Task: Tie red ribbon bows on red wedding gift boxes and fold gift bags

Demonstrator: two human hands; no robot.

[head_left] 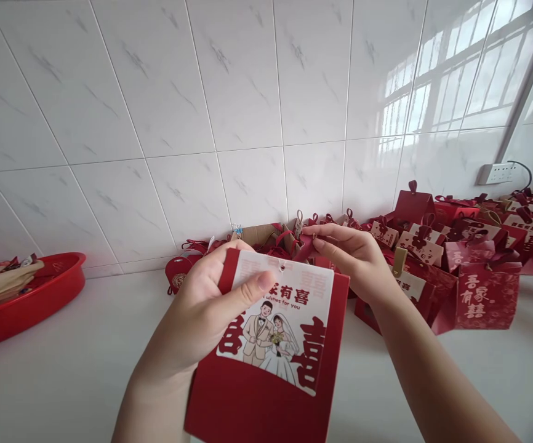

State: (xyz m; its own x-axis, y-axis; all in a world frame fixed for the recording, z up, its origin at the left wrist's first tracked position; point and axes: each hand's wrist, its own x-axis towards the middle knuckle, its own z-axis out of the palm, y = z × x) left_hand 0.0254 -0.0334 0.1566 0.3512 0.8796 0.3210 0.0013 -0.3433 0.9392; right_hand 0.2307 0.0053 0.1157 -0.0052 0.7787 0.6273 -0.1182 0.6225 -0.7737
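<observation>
My left hand is closed round the upper left of a red box, its thumb lying on a white card. The card shows a drawn bride and groom with red characters, and a small hole sits near its top edge. Behind the box's upper right corner, my right hand pinches a dark red ribbon between thumb and fingertips. The lower end of that ribbon is hidden behind the box.
Many red gift boxes with ribbon loops stand at the right, along the tiled wall. An open cardboard box is behind my hands. At the left, a red plastic basket holds flat paper pieces. A socket is on the wall.
</observation>
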